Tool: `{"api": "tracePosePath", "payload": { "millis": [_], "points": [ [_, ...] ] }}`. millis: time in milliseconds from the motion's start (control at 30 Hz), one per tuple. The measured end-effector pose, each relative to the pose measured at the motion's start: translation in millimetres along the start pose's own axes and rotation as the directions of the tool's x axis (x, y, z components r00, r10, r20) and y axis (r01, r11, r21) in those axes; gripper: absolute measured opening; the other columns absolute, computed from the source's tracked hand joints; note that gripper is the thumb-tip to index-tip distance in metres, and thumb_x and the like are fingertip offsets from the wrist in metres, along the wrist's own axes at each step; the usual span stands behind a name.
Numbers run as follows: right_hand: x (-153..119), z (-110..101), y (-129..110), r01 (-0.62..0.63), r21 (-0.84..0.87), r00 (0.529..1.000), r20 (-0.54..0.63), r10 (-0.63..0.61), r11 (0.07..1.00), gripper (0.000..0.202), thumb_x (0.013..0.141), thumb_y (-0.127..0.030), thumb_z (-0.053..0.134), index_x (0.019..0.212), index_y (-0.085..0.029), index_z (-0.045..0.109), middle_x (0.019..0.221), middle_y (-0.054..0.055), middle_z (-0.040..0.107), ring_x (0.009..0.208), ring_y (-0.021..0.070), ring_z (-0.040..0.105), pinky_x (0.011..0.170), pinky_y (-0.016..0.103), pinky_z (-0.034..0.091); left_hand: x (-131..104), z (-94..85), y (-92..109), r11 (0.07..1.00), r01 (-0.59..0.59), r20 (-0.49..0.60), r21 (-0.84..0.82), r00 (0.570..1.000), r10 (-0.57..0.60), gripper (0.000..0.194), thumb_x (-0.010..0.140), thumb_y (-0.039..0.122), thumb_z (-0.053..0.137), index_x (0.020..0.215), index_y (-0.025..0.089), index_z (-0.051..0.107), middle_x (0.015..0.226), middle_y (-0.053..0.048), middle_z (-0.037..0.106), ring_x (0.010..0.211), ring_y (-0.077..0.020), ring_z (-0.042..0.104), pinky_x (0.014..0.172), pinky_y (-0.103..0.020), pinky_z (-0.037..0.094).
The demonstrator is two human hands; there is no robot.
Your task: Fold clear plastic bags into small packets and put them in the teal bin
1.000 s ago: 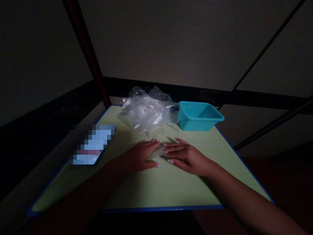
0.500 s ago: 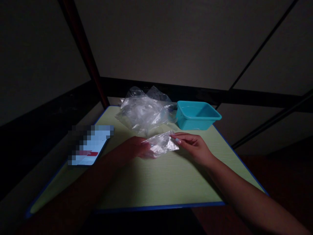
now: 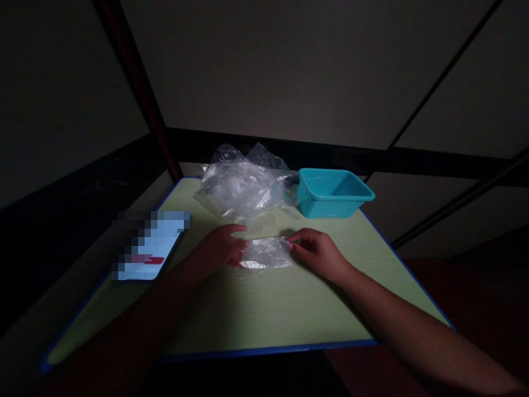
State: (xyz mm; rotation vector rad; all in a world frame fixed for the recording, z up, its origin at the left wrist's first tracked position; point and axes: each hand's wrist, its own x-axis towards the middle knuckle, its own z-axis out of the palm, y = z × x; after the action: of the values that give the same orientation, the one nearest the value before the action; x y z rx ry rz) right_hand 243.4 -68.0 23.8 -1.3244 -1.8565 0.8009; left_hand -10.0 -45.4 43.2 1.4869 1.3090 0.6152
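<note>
A small clear plastic bag, folded flat into a rough rectangle, lies low over the middle of the table between both hands. My right hand pinches its upper right corner between thumb and fingertips. At the bag's left edge is my left hand, fingers spread; one finger stretches out above the bag, while lower fingertips touch the edge. Behind the hands sits a loose heap of crumpled clear plastic bags.
A turquoise plastic basin stands at the back right of the pale green table, which has a blue rim. To the left lies a phone with its screen lit, partly pixelated. Dark panelled walls close off the back and left.
The small bag has come down, nearer the table, and now looks flatter. My left hand's fingers have drawn left and spread apart. My right hand has shifted slightly left and down.
</note>
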Motion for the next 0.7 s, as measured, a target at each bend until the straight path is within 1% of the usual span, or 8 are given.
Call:
{"api": "tracePosePath", "payload": {
  "millis": [100, 167, 233, 300, 367, 433, 567, 700],
  "points": [
    [-1.6, -4.1, -7.8, 0.135, -0.274, 0.989, -0.013, -0.144, 0.952, 0.019, 0.086, -0.031, 0.057, 0.092, -0.017, 0.068, 0.087, 0.009, 0.065, 0.079, 0.0209, 0.061, 0.070, 0.035, 0.051, 1.2, -0.5, -1.0, 0.936, -0.110, -0.166, 0.333, 0.971, 0.173, 0.039, 0.084, 0.035, 0.055, 0.115, 0.013, 0.059, 0.082, -0.005, 0.066, 0.070, -0.0208, 0.065, 0.073, -0.040, 0.054],
    [-2.5, -4.9, -11.4, 0.223, -0.334, 0.974, 0.039, -0.223, 0.916, 0.024, 0.087, -0.031, 0.055, 0.105, -0.017, 0.065, 0.100, 0.012, 0.064, 0.094, 0.0241, 0.061, 0.083, 0.039, 0.051, 1.7, -0.8, -3.0, 0.855, -0.190, -0.257, 0.484, 0.902, 0.346, 0.036, 0.084, 0.035, 0.053, 0.113, 0.015, 0.059, 0.101, -0.008, 0.064, 0.093, -0.0247, 0.062, 0.088, -0.044, 0.049],
    [-4.0, -3.7, -12.4, 0.295, -0.370, 0.955, 0.131, -0.265, 0.881, 0.039, 0.089, -0.033, 0.054, 0.124, -0.017, 0.058, 0.124, 0.016, 0.059, 0.116, 0.0274, 0.054, 0.097, 0.045, 0.045, 1.0, 0.6, -5.4, 0.720, -0.290, -0.242, 0.630, 0.808, 0.537, 0.036, 0.085, 0.036, 0.051, 0.115, 0.016, 0.058, 0.114, -0.010, 0.059, 0.109, -0.0271, 0.055, 0.098, -0.045, 0.044],
    [-6.0, -1.3, -10.9, 0.325, -0.430, 0.939, 0.252, -0.234, 0.842, 0.057, 0.091, -0.038, 0.052, 0.143, -0.019, 0.040, 0.147, 0.017, 0.040, 0.135, 0.0305, 0.038, 0.107, 0.054, 0.033, -1.1, 5.3, -7.7, 0.607, -0.395, -0.131, 0.689, 0.756, 0.641, 0.042, 0.087, 0.038, 0.050, 0.123, 0.016, 0.054, 0.126, -0.013, 0.055, 0.121, -0.0288, 0.049, 0.105, -0.046, 0.039],
    [-8.3, 1.3, -8.5, 0.343, -0.489, 0.913, 0.375, -0.161, 0.802, 0.067, 0.094, -0.043, 0.047, 0.152, -0.022, 0.021, 0.158, 0.015, 0.020, 0.144, 0.0319, 0.021, 0.110, 0.063, 0.020, -4.6, 13.5, -9.8, 0.525, -0.474, 0.015, 0.707, 0.752, 0.659, 0.053, 0.088, 0.042, 0.051, 0.134, 0.015, 0.047, 0.141, -0.015, 0.047, 0.133, -0.0309, 0.039, 0.111, -0.048, 0.032],
    [-10.1, 3.5, -6.3, 0.360, -0.521, 0.883, 0.459, -0.102, 0.774, 0.071, 0.096, -0.044, 0.043, 0.154, -0.022, 0.011, 0.159, 0.015, 0.010, 0.146, 0.0309, 0.012, 0.110, 0.065, 0.013, -9.1, 24.3, -12.0, 0.453, -0.512, 0.157, 0.730, 0.770, 0.618, 0.068, 0.088, 0.049, 0.050, 0.144, 0.013, 0.036, 0.153, -0.017, 0.032, 0.142, -0.0332, 0.026, 0.114, -0.052, 0.023],
    [-12.2, 5.5, -5.8, 0.345, -0.553, 0.868, 0.496, -0.034, 0.759, 0.071, 0.097, -0.044, 0.041, 0.154, -0.014, 0.011, 0.157, 0.017, 0.013, 0.146, 0.0289, 0.011, 0.112, 0.064, 0.008, -16.9, 44.0, -15.2, 0.356, -0.542, 0.338, 0.761, 0.800, 0.495, 0.082, 0.090, 0.061, 0.041, 0.151, 0.010, 0.022, 0.158, -0.017, 0.018, 0.146, -0.0302, 0.014, 0.116, -0.051, 0.016],
    [-11.8, 4.4, -8.9, 0.327, -0.536, 0.869, 0.494, -0.025, 0.778, 0.066, 0.097, -0.041, 0.040, 0.152, -0.011, 0.019, 0.156, 0.018, 0.018, 0.146, 0.0285, 0.015, 0.112, 0.064, 0.008, -19.4, 51.4, -15.4, 0.323, -0.525, 0.378, 0.788, 0.825, 0.419, 0.081, 0.091, 0.062, 0.036, 0.149, 0.006, 0.026, 0.156, -0.019, 0.021, 0.146, -0.0299, 0.015, 0.115, -0.054, 0.014]
  ]
}}
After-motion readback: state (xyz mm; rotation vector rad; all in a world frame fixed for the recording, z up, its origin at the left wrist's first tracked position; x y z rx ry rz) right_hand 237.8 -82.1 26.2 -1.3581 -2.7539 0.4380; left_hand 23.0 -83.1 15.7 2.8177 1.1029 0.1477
